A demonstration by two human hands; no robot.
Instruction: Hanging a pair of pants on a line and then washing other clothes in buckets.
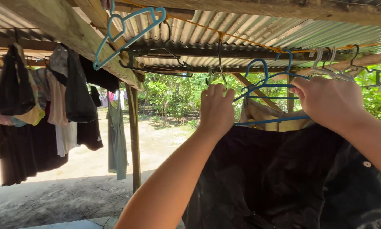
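Head view: both hands, left hand (216, 111) and right hand (328, 101), grip blue hangers (270, 87) under the roof edge.

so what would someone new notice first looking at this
Two raised arms fill the middle: the left hand and the right hand both grip blue hangers hooked on an orange line under the corrugated roof. Below them hangs a large black garment. At left, a row of hung clothes dangles from a wooden beam, with a light blue hanger above.
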